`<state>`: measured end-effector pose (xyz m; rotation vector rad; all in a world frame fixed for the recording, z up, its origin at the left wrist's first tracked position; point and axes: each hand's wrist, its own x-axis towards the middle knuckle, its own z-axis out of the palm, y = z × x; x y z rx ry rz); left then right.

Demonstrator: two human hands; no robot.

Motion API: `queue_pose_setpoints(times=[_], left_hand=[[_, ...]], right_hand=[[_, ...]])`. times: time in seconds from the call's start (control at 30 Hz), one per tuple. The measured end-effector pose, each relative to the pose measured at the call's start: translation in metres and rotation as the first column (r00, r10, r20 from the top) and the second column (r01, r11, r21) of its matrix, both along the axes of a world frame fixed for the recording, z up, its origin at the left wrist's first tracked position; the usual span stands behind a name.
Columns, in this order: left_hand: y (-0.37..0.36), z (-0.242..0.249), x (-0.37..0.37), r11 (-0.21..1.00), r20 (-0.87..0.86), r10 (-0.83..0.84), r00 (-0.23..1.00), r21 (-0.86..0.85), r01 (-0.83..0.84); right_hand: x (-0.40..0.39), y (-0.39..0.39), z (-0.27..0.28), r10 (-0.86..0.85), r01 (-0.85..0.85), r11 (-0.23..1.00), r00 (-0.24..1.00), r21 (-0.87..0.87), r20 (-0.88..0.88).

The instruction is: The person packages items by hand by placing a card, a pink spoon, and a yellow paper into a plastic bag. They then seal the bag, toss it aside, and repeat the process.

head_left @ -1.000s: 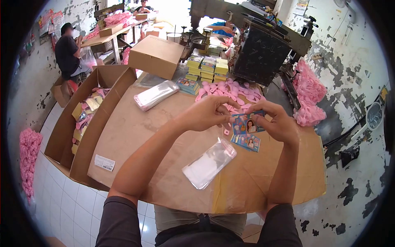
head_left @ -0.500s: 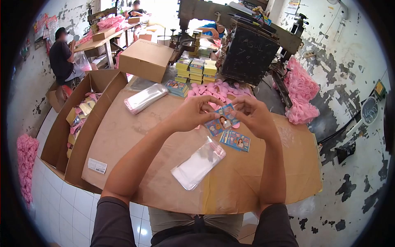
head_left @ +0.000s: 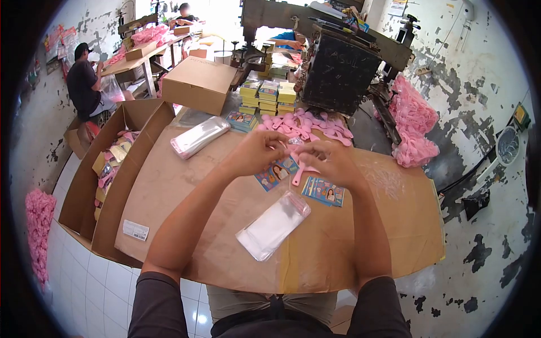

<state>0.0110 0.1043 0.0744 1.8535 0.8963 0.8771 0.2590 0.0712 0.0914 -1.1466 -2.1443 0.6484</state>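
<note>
My left hand (head_left: 260, 153) is closed in a pinch over the cardboard-covered table (head_left: 208, 225), facing my right hand (head_left: 327, 163), also pinched. Something small, clear and pinkish shows between the fingertips, too small to make out. A pink handled piece (head_left: 298, 173) points down beside my right fingers. Below my left hand is a blue printed card (head_left: 276, 173). More blue cards (head_left: 324, 191) lie fanned under my right hand. Nearer me rests a stack of clear plastic sleeves (head_left: 273, 225). A heap of pink handled pieces (head_left: 315, 125) spreads beyond both hands.
Another sleeve bundle (head_left: 200, 137) lies left, near an open carton (head_left: 107, 169) of packed items. Behind are a closed box (head_left: 200, 81), card stacks (head_left: 267, 96) and a black machine (head_left: 341, 70). Pink bundles (head_left: 414, 124) sit right. A person (head_left: 84, 81) sits far left.
The blue card held between both hands now lies lower left, beneath my left hand. My fingertips have come closer together, and a pink handled piece shows beside my right fingers.
</note>
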Motion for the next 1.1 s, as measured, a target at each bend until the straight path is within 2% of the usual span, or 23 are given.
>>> queue_pose_setpoints(times=[0.07,0.17,0.3,0.5,0.57,0.67,0.7,0.73,0.77,0.9,0.97,1.1], left_hand=[[0.005,0.003,-0.010,0.999,-0.016,0.043,0.999,-0.006,-0.043],[0.005,0.013,-0.020,0.996,0.025,0.065,0.998,-0.064,-0.063],[0.009,0.010,-0.021,0.993,0.147,0.056,0.988,-0.114,-0.039],[-0.003,0.025,-0.019,0.992,0.067,-0.034,0.997,-0.118,0.042],[0.000,0.017,-0.016,0.991,0.130,-0.056,0.990,-0.116,0.072],[0.003,0.010,-0.012,0.988,0.187,-0.095,0.978,-0.105,0.117],[0.003,0.009,-0.011,0.986,0.201,-0.110,0.973,-0.101,0.133],[0.001,0.011,-0.010,0.989,0.168,-0.105,0.980,-0.089,0.121],[-0.002,0.013,-0.008,0.991,0.134,-0.099,0.986,-0.078,0.110],[-0.013,0.022,-0.003,0.996,0.039,-0.065,0.997,-0.053,0.067],[-0.014,0.018,0.000,0.995,0.081,-0.078,0.994,-0.051,0.082],[-0.019,0.020,0.004,0.994,0.097,-0.093,0.991,-0.052,0.098]], right_hand=[[0.011,0.018,-0.014,-0.089,0.087,0.996,0.992,0.023,0.085],[0.030,0.048,-0.070,0.032,-0.135,0.941,0.948,0.309,0.317],[0.016,0.044,-0.077,-0.032,-0.066,0.962,0.937,0.265,0.348],[0.008,0.032,-0.058,-0.092,-0.030,0.953,0.921,0.303,0.379],[0.011,0.034,-0.050,-0.121,0.005,0.951,0.927,0.309,0.356],[0.015,0.035,-0.031,-0.117,0.120,0.984,0.993,0.131,-0.029],[0.012,0.030,-0.020,-0.066,0.086,0.994,0.962,0.065,-0.264],[0.005,0.022,-0.006,-0.028,0.036,0.999,0.873,0.008,-0.487],[0.001,0.015,0.004,-0.007,-0.026,0.999,0.731,-0.038,-0.683],[-0.003,0.001,0.017,-0.036,0.017,0.999,0.689,-0.033,-0.724],[-0.008,-0.002,0.016,0.001,-0.015,1.000,0.666,-0.012,-0.746],[-0.011,-0.006,0.018,0.035,-0.003,0.999,0.753,0.049,-0.657]])
